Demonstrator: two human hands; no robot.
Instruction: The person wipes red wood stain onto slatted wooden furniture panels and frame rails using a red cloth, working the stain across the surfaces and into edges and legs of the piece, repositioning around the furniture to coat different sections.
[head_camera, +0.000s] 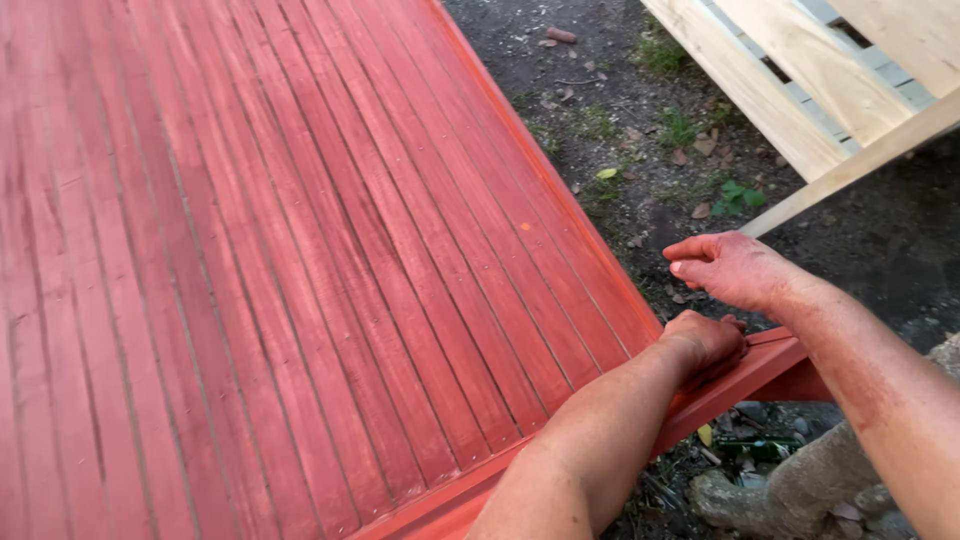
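We see a large red-stained slatted wooden panel (280, 270) filling the left of the view, tilted over dark soil (620, 130). Our left hand (708, 345) presses on the panel's near right corner, fingers curled over the frame edge; how tight that grip is, we cannot tell. Our right hand (728, 268) hovers just above and beside that corner, fingers curled in a loose fist, holding nothing we can make out. Pale unpainted planks (800, 90) lie at upper right, stones (790, 490) below.
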